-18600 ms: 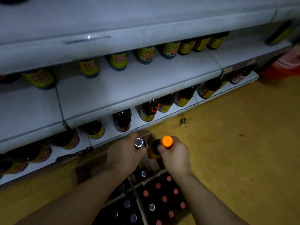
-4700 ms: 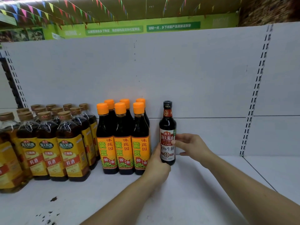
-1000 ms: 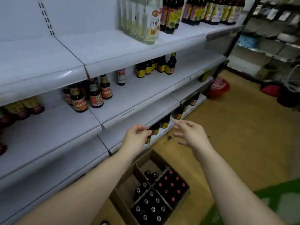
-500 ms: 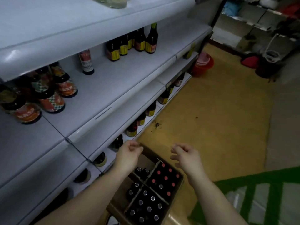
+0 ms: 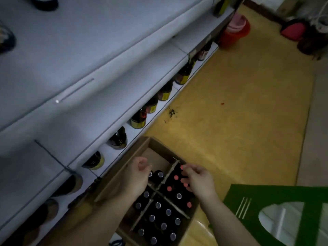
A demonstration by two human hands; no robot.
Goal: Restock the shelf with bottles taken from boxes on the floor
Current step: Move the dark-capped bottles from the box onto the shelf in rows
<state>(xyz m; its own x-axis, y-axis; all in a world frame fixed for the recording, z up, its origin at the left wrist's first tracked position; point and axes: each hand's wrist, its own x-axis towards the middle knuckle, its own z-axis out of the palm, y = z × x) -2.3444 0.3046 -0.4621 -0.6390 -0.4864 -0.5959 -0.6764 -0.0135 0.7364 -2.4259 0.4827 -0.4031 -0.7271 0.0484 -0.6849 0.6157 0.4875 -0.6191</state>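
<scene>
An open cardboard box (image 5: 142, 148) stands on the yellow floor against the shelf foot, split by cardboard dividers. Dark bottles fill it: silver-capped ones (image 5: 160, 174) on the left and near side, red-capped ones (image 5: 176, 177) on the right. My left hand (image 5: 136, 176) hovers over the silver-capped bottles at the far left, fingers loosely curled and holding nothing. My right hand (image 5: 198, 180) is just above the red caps, fingers bent and apart, also without a bottle. The far left compartment of the box shows bare cardboard.
White shelves (image 5: 88, 89) run along the left, the lowest one (image 5: 159, 105) holding a row of dark bottles with yellow labels (image 5: 138, 119). A red bucket (image 5: 234, 31) stands at the shelf's far end. A green mat (image 5: 276, 215) lies on the floor at right.
The view has tilted down from the shelves toward the floor. Both hands have dropped from in front of the shelf edge to just above the bottles in the box.
</scene>
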